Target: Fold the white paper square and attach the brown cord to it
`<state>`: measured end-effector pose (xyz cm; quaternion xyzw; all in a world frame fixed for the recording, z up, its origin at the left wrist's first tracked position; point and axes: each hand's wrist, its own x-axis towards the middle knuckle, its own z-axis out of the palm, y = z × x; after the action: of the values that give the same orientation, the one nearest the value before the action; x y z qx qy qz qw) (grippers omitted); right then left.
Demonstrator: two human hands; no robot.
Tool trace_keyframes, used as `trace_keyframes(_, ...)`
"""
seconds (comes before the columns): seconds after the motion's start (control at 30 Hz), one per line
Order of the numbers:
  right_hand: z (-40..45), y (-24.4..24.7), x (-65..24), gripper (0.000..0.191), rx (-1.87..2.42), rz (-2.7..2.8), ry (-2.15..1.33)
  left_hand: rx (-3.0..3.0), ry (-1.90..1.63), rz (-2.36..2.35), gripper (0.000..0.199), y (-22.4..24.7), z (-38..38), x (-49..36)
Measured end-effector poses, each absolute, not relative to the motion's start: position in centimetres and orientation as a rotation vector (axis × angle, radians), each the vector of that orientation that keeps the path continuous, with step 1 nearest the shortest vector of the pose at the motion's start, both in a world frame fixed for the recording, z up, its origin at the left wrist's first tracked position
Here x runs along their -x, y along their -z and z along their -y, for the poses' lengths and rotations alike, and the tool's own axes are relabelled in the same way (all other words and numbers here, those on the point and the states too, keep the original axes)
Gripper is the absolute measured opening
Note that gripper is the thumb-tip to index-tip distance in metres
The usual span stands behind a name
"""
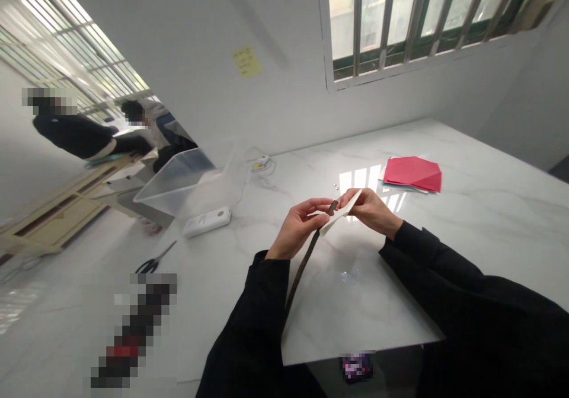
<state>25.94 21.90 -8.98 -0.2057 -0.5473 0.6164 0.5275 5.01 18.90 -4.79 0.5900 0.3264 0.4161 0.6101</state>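
Observation:
My left hand (pixel 296 229) pinches a narrow dark brown strap (pixel 306 270), probably leather, near its upper end. The strap hangs down and forward of my black sleeve. My right hand (pixel 371 211) grips a strip of white paper (pixel 340 214) by one end. The paper's other end reaches past the top of the strap, close to my left fingers. Both hands are raised over a white marble table (pixel 338 303), and neither appears to touch it.
On the table stand a clear plastic bin (pixel 178 184), a white power bank (pixel 207 222), black-handled scissors (pixel 155 258), and a stack of red paper (pixel 412 174). A small corded device (pixel 261 162) lies by the wall. Two people (pixel 106 134) work beyond the table's left side.

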Motion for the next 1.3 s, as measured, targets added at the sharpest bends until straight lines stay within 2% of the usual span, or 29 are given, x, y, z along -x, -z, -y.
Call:
trace_keyframes(1.2, -21.82, 9.22, -26.05, 0.02, 0.553, 1.278, -1.499, -1.351, -0.933, -0.724, 0.036, 4.87, -18.86, -5.04)
trace_keyframes(1.3, -21.66, 9.04, -26.0, 0.027, 0.57, 1.25, -1.526, -1.326, -0.95, -0.71, 0.039, 5.04, -18.94, -5.17)
